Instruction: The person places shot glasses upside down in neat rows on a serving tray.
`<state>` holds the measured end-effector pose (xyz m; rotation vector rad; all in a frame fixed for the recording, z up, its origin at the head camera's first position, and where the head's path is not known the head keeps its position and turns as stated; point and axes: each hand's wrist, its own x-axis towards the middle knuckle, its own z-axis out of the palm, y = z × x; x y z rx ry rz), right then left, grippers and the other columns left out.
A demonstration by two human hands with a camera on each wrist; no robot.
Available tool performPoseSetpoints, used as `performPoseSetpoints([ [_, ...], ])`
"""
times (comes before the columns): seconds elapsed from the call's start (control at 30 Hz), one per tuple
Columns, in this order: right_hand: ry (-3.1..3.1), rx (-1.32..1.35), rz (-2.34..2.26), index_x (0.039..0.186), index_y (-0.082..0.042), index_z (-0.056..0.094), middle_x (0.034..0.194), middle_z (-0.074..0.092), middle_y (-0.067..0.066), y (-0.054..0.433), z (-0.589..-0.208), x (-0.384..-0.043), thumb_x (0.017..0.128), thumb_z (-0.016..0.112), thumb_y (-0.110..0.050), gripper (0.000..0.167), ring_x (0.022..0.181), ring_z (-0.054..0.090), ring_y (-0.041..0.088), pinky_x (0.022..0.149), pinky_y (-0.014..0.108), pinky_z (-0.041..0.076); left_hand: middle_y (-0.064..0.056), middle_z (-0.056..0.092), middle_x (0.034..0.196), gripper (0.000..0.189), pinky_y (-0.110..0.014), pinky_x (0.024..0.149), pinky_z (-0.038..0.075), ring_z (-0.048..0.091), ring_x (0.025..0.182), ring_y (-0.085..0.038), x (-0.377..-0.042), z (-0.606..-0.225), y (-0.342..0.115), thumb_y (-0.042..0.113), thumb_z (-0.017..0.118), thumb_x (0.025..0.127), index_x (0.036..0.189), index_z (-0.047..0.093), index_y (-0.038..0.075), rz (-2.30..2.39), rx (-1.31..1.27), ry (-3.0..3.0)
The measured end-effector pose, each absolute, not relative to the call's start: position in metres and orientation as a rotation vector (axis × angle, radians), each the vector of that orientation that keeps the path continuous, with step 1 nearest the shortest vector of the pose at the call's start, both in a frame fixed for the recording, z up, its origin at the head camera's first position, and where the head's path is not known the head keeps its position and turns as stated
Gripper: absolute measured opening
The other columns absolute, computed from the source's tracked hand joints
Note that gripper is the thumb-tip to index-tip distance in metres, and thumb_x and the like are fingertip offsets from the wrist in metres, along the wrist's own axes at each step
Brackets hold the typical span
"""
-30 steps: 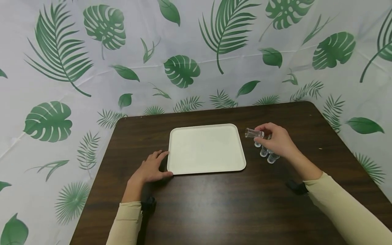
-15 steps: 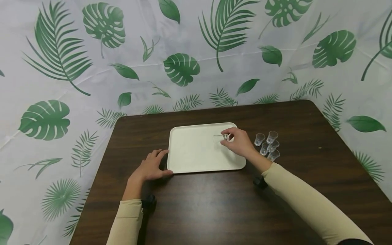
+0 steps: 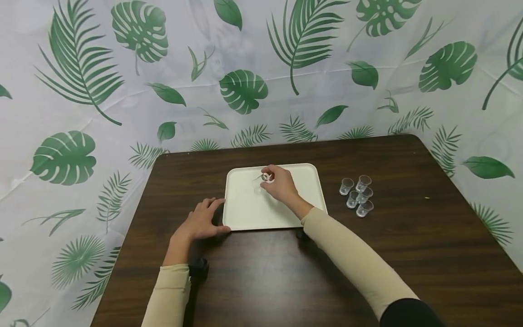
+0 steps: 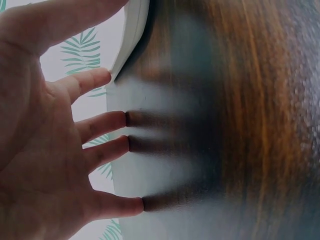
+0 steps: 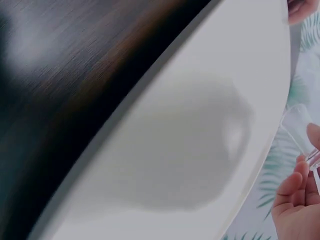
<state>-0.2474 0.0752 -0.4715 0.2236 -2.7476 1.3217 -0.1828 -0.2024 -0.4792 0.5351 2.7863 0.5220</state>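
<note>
A white rectangular tray [image 3: 245, 213] lies on the dark table. My left hand [image 3: 199, 223] rests with spread fingers at its left side. In the left wrist view, the index fingertip [image 4: 104, 76] is right at the tray's rim and the other fingertips stand on the wood. Over the tray's upper middle, my right hand [image 3: 283, 185] pinches a small clear shot glass between thumb and fingers. The right wrist view shows this shot glass [image 5: 296, 125] tilted, its wide mouth pointing away from the palm and its base between the fingertips.
Several more clear shot glasses [image 3: 363, 196] stand in a close cluster on the table [image 3: 408, 254], right of the tray. Behind the table hangs a white cloth [image 3: 196, 109] printed with green leaves. The right forearm crosses the tray's near right corner.
My right hand has carried the shot glass leftward from beside the cluster to above the middle of the tray. The left hand has stayed at the tray's left edge.
</note>
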Motion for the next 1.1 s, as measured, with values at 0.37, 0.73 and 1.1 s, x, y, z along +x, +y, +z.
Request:
performPoseSetpoints([
  [0.37, -2.774, 0.291, 1.29, 0.127, -0.013, 0.065, 0.104, 0.057, 0.003, 0.03, -0.471, -0.255, 0.09, 0.072, -0.012, 0.038, 0.092, 0.054, 0.017, 0.076, 0.031, 0.046, -0.023, 0.033, 0.15, 0.09, -0.076, 0.096, 0.026, 0.032, 0.134, -0.046, -0.186, -0.485, -0.197, 0.056, 0.076, 0.077, 0.15, 0.038, 0.019, 0.536, 0.492, 2.785],
  [0.73, -2.81, 0.326, 1.265, 0.125, -0.013, 0.065, 0.113, 0.06, 0.003, 0.007, -0.488, -0.256, 0.088, 0.071, -0.006, 0.038, 0.097, 0.058, 0.016, 0.082, 0.03, 0.047, -0.024, 0.035, 0.149, 0.09, -0.077, 0.095, 0.025, 0.032, 0.133, -0.047, -0.18, -0.48, -0.205, 0.054, 0.076, 0.078, 0.151, 0.038, 0.017, 0.576, 0.481, 2.79],
  [1.1, -2.833, 0.322, 1.228, 0.123, -0.013, 0.067, 0.108, 0.061, 0.001, 0.011, -0.488, -0.253, 0.086, 0.072, -0.004, 0.039, 0.094, 0.059, 0.015, 0.081, 0.027, 0.047, -0.025, 0.035, 0.147, 0.09, -0.078, 0.093, 0.024, 0.033, 0.132, -0.048, -0.182, -0.48, -0.199, 0.055, 0.076, 0.078, 0.15, 0.038, 0.016, 0.566, 0.497, 2.785],
])
